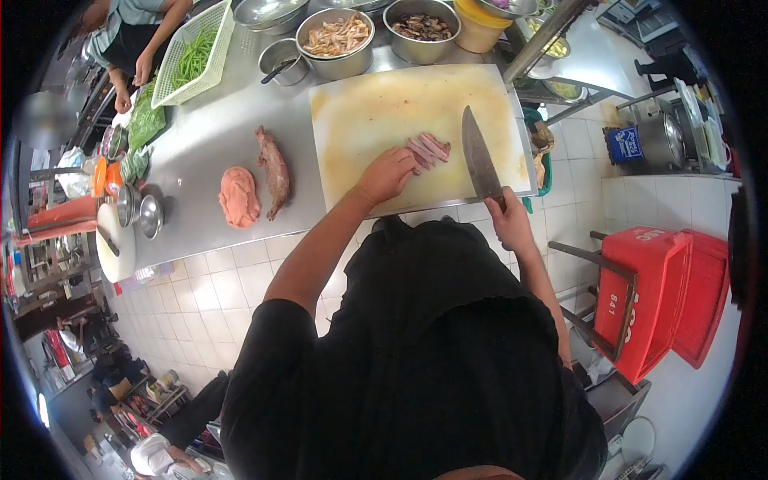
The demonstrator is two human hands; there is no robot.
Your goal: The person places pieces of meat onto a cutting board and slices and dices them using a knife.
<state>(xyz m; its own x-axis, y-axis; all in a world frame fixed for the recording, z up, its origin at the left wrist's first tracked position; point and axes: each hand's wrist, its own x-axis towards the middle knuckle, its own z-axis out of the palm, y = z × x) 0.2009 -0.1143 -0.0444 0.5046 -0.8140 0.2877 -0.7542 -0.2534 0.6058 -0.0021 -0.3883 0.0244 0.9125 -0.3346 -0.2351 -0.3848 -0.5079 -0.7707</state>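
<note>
Stained and pale, the cutting board carries meat slices near its front edge. The left hand rests half-curled against them; the right hand is closed around the knife. Sliding slices could expose fingertips to its blade.

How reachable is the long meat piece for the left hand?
Probably yes: only cutting board and metal table separate the left hand from the long meat piece; nothing tall blocks. Hand must leave the meat slices first.

Your cut meat lies on the board, left of your knife. A pot sits just behind the board.
</note>
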